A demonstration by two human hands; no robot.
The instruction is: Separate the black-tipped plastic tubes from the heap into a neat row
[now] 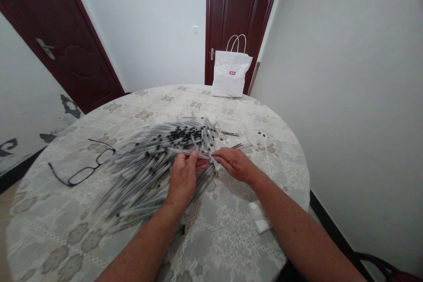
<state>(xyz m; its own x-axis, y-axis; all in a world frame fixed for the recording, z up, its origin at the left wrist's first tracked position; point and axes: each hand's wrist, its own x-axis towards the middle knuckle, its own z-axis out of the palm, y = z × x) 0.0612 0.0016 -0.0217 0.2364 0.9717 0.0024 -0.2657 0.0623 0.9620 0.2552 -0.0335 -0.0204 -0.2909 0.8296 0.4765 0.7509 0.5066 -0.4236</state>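
Note:
A clear pen barrel (180,152) lies across the fingers of my left hand (183,176), held under the thumb and pointing to the right. Close by its right end, the fingertips of my right hand (235,164) are pinched together; whatever they hold is too small to make out. Under and beyond my left hand spreads a large heap of clear pens (132,180), many with black ends. A few thin dark refills (230,133) lie just past my right hand.
Black-framed glasses (86,168) lie unfolded on the left of the round table (228,238), which has a patterned cloth. Small black pieces (261,134) sit at the right. A folded white tissue (260,217) is by my right forearm. A white paper bag (231,75) stands at the far edge.

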